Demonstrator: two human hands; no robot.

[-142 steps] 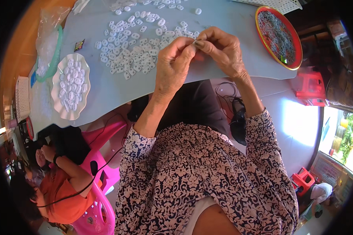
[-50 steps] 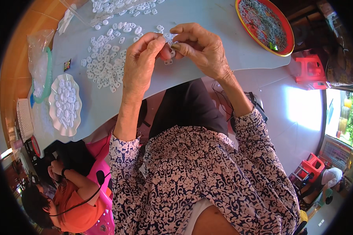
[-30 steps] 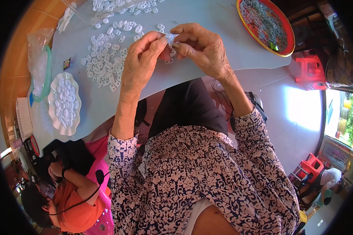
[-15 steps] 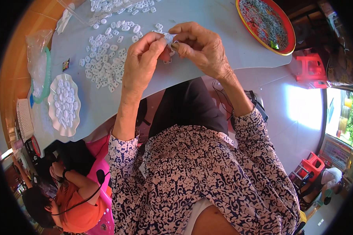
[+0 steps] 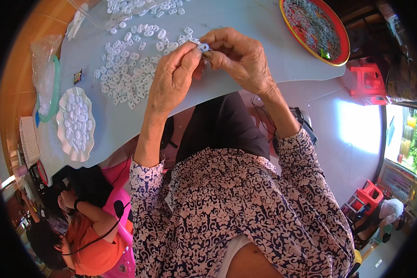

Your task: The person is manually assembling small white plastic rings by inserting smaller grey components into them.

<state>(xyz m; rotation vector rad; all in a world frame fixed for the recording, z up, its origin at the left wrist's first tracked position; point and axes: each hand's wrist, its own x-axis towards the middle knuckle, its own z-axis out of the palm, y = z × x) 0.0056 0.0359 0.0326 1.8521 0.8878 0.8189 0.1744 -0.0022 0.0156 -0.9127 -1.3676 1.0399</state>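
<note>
A: Where is the small white piece (image 5: 203, 47) sitting?
B: It is resting at the fingertips of both hands, above the table (image 5: 282, 60).
A: Hand states, clocked from the piece?
B: The left hand (image 5: 173, 78), between seven and eight o'clock, is pinching it, thumb against index finger. The right hand (image 5: 242, 60), at four, is curling thumb and index finger around it; whether they are gripping, I cannot tell.
A: Surroundings?
B: Loose white pieces (image 5: 124, 74) are lying near nine, a fluted dish (image 5: 81, 156) is holding more at eight, and a red tray (image 5: 344, 41) is holding grey bits (image 5: 316, 30) at three.
</note>
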